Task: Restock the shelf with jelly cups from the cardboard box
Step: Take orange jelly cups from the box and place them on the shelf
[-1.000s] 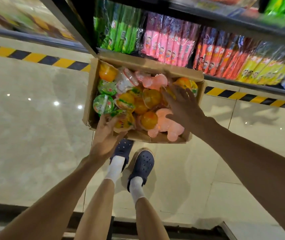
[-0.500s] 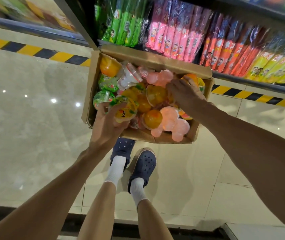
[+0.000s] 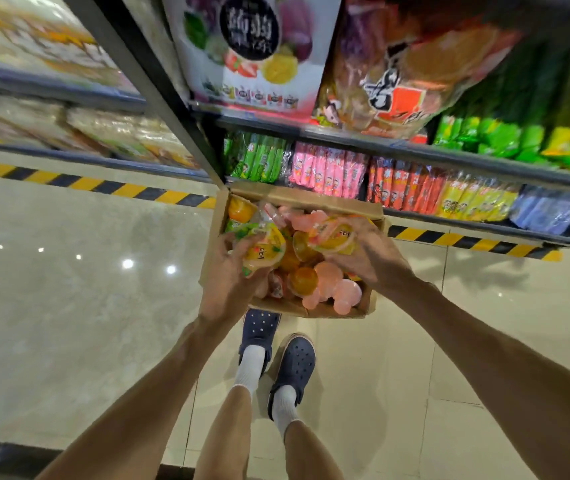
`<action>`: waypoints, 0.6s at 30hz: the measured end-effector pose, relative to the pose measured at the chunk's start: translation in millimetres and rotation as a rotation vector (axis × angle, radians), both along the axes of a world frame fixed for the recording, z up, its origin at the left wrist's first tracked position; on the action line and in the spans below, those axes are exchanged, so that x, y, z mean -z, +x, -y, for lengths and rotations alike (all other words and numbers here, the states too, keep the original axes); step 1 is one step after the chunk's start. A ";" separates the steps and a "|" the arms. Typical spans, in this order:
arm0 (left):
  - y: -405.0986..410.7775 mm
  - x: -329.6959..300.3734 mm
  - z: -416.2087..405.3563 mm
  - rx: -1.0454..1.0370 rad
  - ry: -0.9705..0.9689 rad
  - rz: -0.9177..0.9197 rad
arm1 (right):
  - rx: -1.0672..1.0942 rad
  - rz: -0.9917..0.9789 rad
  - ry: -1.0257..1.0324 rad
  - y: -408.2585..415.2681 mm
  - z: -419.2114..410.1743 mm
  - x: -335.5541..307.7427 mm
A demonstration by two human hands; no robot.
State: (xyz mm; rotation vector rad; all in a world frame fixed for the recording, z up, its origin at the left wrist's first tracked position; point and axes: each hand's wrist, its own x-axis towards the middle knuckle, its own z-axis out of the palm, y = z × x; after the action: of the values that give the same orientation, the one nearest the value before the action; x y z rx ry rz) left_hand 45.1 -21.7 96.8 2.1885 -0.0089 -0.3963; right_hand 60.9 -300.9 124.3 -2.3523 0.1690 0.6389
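Head view: my left hand (image 3: 230,271) grips an orange jelly cup (image 3: 264,251), my right hand (image 3: 368,252) grips another orange jelly cup (image 3: 334,235); both sit just above the cardboard box (image 3: 306,199) on the floor below the shelf (image 3: 415,152). Cups look light, with stiff plastic walls, probably slick, and a film lid I'd guess punctures easily, so hold the walls or rim. Both are tilted, lids angled toward me. Squat shape, no clear long axis.
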 end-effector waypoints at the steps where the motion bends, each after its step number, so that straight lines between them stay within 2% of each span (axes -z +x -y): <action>1: 3.3 -19.1 -0.7 0.004 -0.013 0.002 | 0.043 -0.023 0.022 3.2 -3.6 -19.3; 8: 34.5 -150.0 -13.1 0.075 0.016 0.100 | 0.186 0.094 0.168 15.3 -20.6 -159.2; 18: 63.2 -356.6 -25.3 0.100 -0.029 0.322 | 0.125 0.299 0.163 25.3 -21.2 -367.7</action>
State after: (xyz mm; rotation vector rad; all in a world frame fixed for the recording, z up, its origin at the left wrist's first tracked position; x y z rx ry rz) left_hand 108.3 3.6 453.3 2.2066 -0.3002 -0.0943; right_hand 86.2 -279.7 492.0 -2.2273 0.1230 0.2271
